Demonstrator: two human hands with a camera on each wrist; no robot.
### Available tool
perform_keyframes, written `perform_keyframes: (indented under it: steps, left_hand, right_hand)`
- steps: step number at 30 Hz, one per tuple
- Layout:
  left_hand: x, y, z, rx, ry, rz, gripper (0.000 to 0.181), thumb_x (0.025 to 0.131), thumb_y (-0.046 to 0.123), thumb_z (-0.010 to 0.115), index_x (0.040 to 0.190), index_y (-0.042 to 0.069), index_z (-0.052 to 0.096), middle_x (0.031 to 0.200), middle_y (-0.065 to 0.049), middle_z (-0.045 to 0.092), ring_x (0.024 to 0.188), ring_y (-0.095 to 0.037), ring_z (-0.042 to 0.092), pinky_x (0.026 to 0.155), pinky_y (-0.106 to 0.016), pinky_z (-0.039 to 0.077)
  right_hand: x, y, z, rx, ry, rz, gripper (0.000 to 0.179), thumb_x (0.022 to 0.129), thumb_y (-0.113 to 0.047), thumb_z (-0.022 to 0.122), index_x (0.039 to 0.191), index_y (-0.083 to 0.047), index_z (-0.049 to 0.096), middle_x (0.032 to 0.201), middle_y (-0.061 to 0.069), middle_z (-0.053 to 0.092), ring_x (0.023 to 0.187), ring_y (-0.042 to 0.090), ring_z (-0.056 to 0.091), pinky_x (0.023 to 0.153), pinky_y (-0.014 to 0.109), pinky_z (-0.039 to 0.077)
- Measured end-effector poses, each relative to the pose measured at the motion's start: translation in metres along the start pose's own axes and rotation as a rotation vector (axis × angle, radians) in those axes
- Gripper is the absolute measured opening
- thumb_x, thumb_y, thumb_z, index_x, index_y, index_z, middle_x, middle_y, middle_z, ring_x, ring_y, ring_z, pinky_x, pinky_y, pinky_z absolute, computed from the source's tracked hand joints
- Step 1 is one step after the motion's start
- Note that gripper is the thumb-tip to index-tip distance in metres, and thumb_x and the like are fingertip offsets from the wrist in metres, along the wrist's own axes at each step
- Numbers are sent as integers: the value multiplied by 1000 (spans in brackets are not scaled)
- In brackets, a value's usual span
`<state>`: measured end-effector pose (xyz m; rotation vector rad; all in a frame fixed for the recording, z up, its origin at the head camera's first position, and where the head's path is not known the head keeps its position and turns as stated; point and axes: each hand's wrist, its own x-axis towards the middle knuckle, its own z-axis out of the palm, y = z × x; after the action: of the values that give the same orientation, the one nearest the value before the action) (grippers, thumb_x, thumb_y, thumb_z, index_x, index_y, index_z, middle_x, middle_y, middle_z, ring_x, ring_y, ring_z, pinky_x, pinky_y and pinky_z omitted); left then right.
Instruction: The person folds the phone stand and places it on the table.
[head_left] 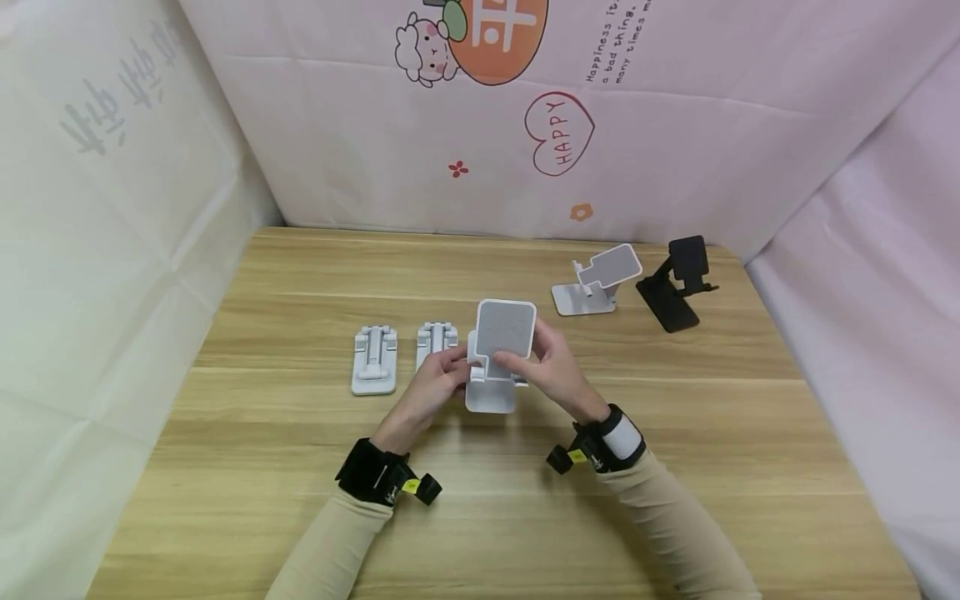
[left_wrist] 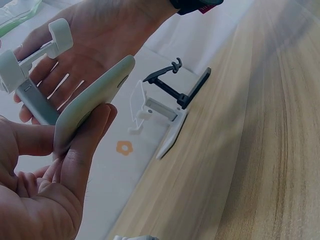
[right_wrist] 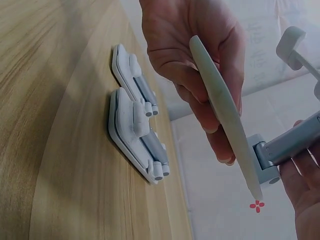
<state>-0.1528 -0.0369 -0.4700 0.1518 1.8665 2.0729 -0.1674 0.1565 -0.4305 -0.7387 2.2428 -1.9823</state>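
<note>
A white phone stand with a grey pad [head_left: 507, 323] is held up over the table between both hands, partly unfolded. My left hand [head_left: 432, 385] pinches the edge of its base plate, thumb on one face and fingers on the other; the base [left_wrist: 95, 97] is seen nearly edge-on in the left wrist view. My right hand [head_left: 561, 375] holds the upper plate, its thumb across the grey pad and its fingers behind. In the right wrist view the arm [right_wrist: 292, 139] rises at an angle from the base's hinge. Beside my left hand lies a folded white stand [head_left: 437, 336], partly covered by that hand.
Another folded white stand [head_left: 374, 365] lies farther left on the wooden table [head_left: 285, 467]. At the back right stand an unfolded white stand [head_left: 613, 267] and an unfolded black stand [head_left: 687, 260]. Pale printed cloth [head_left: 360, 142] hangs behind and along both sides.
</note>
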Motion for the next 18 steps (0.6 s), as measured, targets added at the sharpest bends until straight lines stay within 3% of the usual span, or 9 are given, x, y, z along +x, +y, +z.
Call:
perform_keyframes:
  steps: [10,18]
  left_hand:
    - [0,-1,0,3,-4,-3,46,91,6,52,137,-2,47,118,-22,63,95,-24,65,80,-40,56]
    - [0,0,1,-10,-19,-8,45,92,6,51,136,-2,47,118,-23,63,93,-25,66,81,-44,55]
  right_hand:
    - [1,-2,0,-35,19,-42,49,79,3,69,126,4,52,118,19,60,105,21,57,95,38,46]
    - [-1,-23,4,-77,26,-60,45,79,7,67,121,10,52,114,22,62,102,18,59,93,36,47]
